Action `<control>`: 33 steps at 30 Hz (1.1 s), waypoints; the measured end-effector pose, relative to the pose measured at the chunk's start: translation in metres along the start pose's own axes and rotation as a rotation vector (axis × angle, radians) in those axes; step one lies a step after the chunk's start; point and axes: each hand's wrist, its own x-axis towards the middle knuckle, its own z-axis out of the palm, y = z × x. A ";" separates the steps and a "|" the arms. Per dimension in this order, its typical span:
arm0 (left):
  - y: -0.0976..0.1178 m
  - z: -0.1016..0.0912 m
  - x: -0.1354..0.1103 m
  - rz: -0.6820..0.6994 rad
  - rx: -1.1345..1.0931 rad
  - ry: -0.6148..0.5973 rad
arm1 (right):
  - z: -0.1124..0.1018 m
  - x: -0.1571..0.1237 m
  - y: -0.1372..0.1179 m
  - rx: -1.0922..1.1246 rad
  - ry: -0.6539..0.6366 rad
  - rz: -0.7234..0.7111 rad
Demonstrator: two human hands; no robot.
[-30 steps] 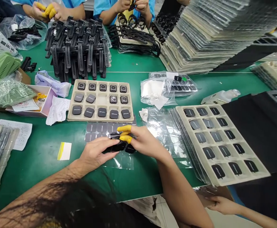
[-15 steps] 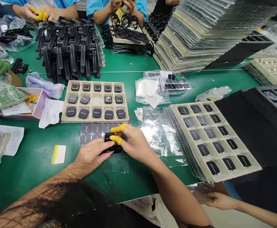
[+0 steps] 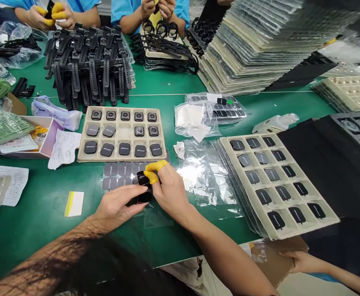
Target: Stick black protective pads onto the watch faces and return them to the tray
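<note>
My left hand (image 3: 114,205) is closed around a dark watch body (image 3: 145,197) with a glossy black face. Yellow finger cots cover the thumb and forefinger of my right hand (image 3: 172,191). They pinch a small black film (image 3: 142,177) with pale lettering, just above the watch face. Whether its lower edge touches the watch, I cannot tell. Behind my hands lies a sheet of grey square stickers (image 3: 125,169). Beyond it, a beige tray (image 3: 121,159) holds watch bodies, some back up, others covered by grey lettered squares; one middle-row pocket holds no watch.
At right, stacked trays (image 3: 309,232) carry black lettered watch faces. Clear plastic film (image 3: 198,164) lies beside my right hand. Strapped watches (image 3: 90,65) are piled at the back left, and a tall tray stack (image 3: 244,49) leans at the back. Co-workers' hands (image 3: 52,16) work opposite.
The black film now stands raised from the watch, where before it lay closer to it. My right hand has shifted slightly. At lower right, another person's hand now holds brown cardboard.
</note>
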 end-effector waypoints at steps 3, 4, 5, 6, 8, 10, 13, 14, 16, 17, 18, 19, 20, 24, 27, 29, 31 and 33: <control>0.001 -0.002 0.004 -0.051 0.009 0.023 | 0.003 0.001 0.004 -0.083 0.014 -0.027; 0.001 -0.002 0.005 -0.077 0.020 0.029 | 0.004 0.001 0.005 -0.112 0.013 -0.041; 0.002 -0.003 0.006 -0.107 0.026 0.030 | 0.004 0.002 0.006 -0.134 0.009 -0.053; 0.002 -0.004 0.007 -0.134 0.020 0.026 | 0.005 0.002 0.007 -0.146 0.004 -0.063; 0.003 -0.005 0.008 -0.174 -0.026 0.017 | 0.006 0.003 0.008 -0.145 -0.003 -0.069; 0.004 -0.005 0.010 -0.214 -0.075 0.014 | 0.007 0.003 0.009 -0.131 0.000 -0.062; 0.004 -0.005 0.011 -0.266 -0.109 0.018 | 0.007 0.003 0.008 -0.098 0.001 -0.045; 0.004 -0.005 0.010 -0.276 -0.118 0.017 | 0.008 0.003 0.008 -0.092 0.002 -0.039; 0.003 -0.005 0.009 -0.289 -0.140 0.011 | 0.008 0.003 0.008 -0.090 0.003 -0.036; 0.003 -0.005 0.008 -0.291 -0.151 0.012 | 0.009 0.003 0.008 -0.095 0.005 -0.037; 0.002 -0.005 0.007 -0.289 -0.155 0.016 | 0.010 0.003 0.009 -0.101 0.005 -0.040; 0.001 -0.005 0.005 -0.282 -0.150 0.022 | 0.011 0.003 0.009 -0.108 0.005 -0.041; 0.001 -0.005 0.005 -0.270 -0.137 0.030 | 0.012 0.003 0.010 -0.117 0.008 -0.038; 0.001 -0.003 0.004 -0.183 -0.072 0.049 | 0.015 0.001 0.012 -0.139 0.023 0.007; 0.003 -0.003 0.005 -0.157 -0.064 0.060 | 0.016 -0.001 0.010 -0.115 -0.003 0.069; 0.004 -0.002 0.006 -0.150 -0.066 0.077 | 0.016 -0.001 0.008 -0.091 -0.032 0.128; 0.005 -0.002 0.007 -0.151 -0.076 0.087 | 0.015 -0.001 0.006 -0.071 -0.066 0.195; 0.006 -0.002 0.006 -0.165 -0.082 0.086 | 0.014 0.000 0.005 -0.048 -0.078 0.226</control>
